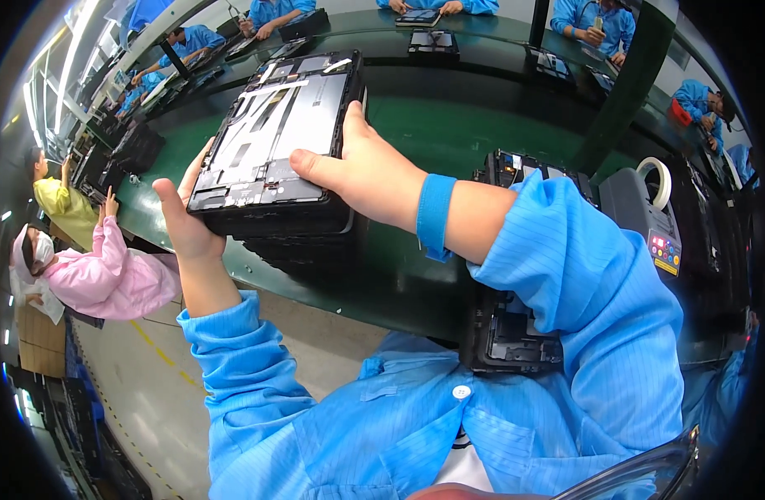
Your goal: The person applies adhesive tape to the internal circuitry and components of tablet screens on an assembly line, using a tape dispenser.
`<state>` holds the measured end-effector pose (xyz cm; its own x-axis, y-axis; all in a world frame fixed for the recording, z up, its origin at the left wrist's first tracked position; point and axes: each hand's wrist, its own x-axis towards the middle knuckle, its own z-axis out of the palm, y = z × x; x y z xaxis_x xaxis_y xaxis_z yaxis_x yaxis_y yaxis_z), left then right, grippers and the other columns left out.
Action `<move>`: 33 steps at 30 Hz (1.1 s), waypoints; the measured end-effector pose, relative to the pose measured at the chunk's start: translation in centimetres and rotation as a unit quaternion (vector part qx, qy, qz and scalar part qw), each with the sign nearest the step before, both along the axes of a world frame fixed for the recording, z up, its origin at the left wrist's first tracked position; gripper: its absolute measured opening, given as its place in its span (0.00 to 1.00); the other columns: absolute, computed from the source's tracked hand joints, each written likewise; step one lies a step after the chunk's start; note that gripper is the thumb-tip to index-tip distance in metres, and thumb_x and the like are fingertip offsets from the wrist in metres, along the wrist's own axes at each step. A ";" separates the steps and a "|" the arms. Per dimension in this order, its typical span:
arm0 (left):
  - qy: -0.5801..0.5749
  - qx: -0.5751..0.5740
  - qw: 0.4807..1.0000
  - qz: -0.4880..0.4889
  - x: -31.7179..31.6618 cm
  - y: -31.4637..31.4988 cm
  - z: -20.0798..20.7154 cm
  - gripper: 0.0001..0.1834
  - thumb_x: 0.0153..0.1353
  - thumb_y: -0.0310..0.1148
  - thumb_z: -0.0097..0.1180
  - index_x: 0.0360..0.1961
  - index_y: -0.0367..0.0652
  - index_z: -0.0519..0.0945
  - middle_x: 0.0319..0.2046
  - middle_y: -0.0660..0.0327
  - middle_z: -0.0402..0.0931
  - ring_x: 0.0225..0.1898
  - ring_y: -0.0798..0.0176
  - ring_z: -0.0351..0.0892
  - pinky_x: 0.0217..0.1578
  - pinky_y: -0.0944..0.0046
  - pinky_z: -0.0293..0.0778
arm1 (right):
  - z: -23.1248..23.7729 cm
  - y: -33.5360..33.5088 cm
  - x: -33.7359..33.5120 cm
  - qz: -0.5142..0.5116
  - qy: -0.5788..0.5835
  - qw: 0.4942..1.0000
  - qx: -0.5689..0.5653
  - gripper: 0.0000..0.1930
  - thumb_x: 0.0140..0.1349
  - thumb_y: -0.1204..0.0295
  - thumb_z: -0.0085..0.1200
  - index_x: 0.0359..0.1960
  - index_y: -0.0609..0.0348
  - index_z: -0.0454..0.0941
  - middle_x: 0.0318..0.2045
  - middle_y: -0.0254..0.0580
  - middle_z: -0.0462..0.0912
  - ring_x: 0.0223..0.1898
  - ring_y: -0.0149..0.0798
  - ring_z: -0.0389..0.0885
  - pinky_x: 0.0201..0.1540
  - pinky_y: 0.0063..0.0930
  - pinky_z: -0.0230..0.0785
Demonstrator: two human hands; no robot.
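Note:
A thick stack of open-backed tablets (270,125), showing silver battery plates, black frames and ribbon cables, is between my two hands over the bench. My left hand (192,227) presses its palm to the near left corner, thumb pointing up and fingers partly hidden behind the edge. With the thumb lying on the top tablet, my right hand (367,171) grips the right side; its other fingers are mostly hidden. Under the held tablets shows a lower black stack (303,254); I cannot tell whether the two touch. A blue band (435,217) circles my right wrist.
The green bench (416,292) runs across. At right stands a grey tape dispenser (637,208) with a tape roll (654,183). More opened tablets (516,337) lie beneath my right arm. A dark post (628,92) rises beyond. A person in pink (107,279) stands at left; others work across.

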<state>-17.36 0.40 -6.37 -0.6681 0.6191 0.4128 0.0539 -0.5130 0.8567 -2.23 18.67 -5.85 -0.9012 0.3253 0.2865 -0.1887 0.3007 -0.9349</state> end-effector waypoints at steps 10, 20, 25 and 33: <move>0.020 -0.015 0.999 0.021 -0.5 -0.1 0.0 0.53 0.54 0.72 0.35 0.60 0.26 0.59 0.59 0.46 0.62 0.59 0.54 0.65 0.59 0.59 0.59 | -0.7 0.4 -0.7 -0.037 0.012 0.999 0.033 0.54 0.56 0.53 0.56 0.62 0.83 0.30 0.60 0.63 0.59 0.62 0.46 0.60 0.61 0.26 0.55; 0.436 0.047 0.765 0.472 8.1 -1.4 -0.9 0.21 0.67 0.39 0.37 0.48 0.28 0.68 0.48 0.43 0.69 0.51 0.50 0.69 0.54 0.52 0.66 | 9.6 1.8 14.0 -0.001 -0.033 0.947 0.319 0.28 0.58 0.58 0.52 0.50 0.73 0.68 0.50 0.62 0.71 0.54 0.55 0.68 0.57 0.36 0.60; 0.487 0.043 0.872 0.028 16.2 3.6 -2.4 0.28 0.63 0.53 0.42 0.40 0.33 0.71 0.38 0.48 0.70 0.43 0.50 0.70 0.47 0.53 0.67 | 8.3 4.3 28.6 -0.117 0.092 0.986 0.075 0.21 0.62 0.65 0.47 0.51 0.71 0.68 0.50 0.56 0.74 0.56 0.46 0.70 0.60 0.37 0.57; 0.417 -0.018 0.906 -0.070 21.0 8.5 -3.6 0.29 0.60 0.56 0.46 0.38 0.34 0.74 0.37 0.50 0.69 0.42 0.49 0.70 0.43 0.55 0.67 | -5.6 8.6 40.2 -0.609 0.129 0.779 -0.068 0.07 0.60 0.75 0.52 0.38 0.62 0.75 0.32 0.31 0.78 0.36 0.23 0.73 0.42 0.17 0.65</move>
<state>3.65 8.93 -9.99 -0.0467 0.6973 0.7153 0.6263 -0.5374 0.5648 37.93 27.26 -11.45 0.1825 0.9382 0.2941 -0.0276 0.3039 -0.9523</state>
